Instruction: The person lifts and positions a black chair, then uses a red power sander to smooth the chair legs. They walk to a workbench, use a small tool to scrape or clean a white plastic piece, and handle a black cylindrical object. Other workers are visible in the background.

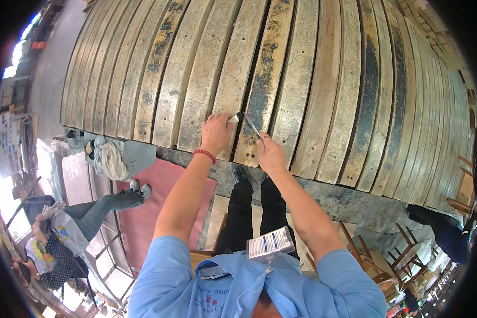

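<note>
My left hand [216,133] is closed around a small pale piece with a dark end [233,118], just above the wooden slats near the bench's front edge. Its exact kind is too small to make out. To the right, my right hand [271,152] pinches a thin, pen-like tool [253,126] with a shiny shaft. The tool's far tip points up and left, close to the dark end of the pale piece; whether they touch I cannot tell. Beneath both hands lies the slatted wooden bench top [196,100], with dark stains on several slats.
Left of me, a grey surface [143,156] bears a bundled pale cloth [111,159]. A pink sheet [159,204] covers the floor there, and a person [63,233] sits beyond. Wooden chairs [408,254] and another person [450,233] are at the right.
</note>
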Demonstrator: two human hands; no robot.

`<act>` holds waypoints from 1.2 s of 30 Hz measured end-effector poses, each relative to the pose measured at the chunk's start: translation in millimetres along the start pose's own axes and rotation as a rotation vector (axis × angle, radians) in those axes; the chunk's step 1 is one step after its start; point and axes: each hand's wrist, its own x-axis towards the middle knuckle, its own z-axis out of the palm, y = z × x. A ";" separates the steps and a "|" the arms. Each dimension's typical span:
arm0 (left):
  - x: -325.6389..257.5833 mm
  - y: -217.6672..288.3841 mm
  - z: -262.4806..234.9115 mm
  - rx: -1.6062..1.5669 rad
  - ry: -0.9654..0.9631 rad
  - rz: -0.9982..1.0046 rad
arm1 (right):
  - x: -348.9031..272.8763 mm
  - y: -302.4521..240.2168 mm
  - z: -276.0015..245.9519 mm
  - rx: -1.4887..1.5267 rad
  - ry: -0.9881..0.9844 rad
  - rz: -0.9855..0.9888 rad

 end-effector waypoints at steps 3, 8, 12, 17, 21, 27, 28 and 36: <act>2.9 -3.9 3.6 0.034 0.004 0.001 | 1.2 -4.9 10.8 0.000 0.004 -0.029; 2.6 -5.5 4.2 0.040 0.026 0.048 | 2.9 -10.4 29.5 -0.052 0.044 -0.107; 0.9 -6.5 1.6 0.083 0.035 0.100 | 1.3 -14.2 38.1 -0.069 0.062 -0.173; 1.2 -8.0 -2.1 0.132 0.003 0.147 | -1.6 -16.3 50.9 -0.126 0.070 -0.144; 4.0 -7.8 -4.7 0.180 -0.031 0.182 | -5.1 -14.1 58.8 -0.142 0.080 -0.142; 8.8 -7.7 -7.4 0.216 -0.069 0.228 | -9.7 -16.0 60.5 -0.184 0.068 -0.110; 9.7 -7.4 -7.5 0.222 -0.074 0.230 | -10.3 -16.9 59.9 -0.175 0.068 -0.108; 12.1 -9.0 -7.4 0.242 -0.082 0.262 | -9.5 -22.7 58.1 -0.177 0.056 -0.072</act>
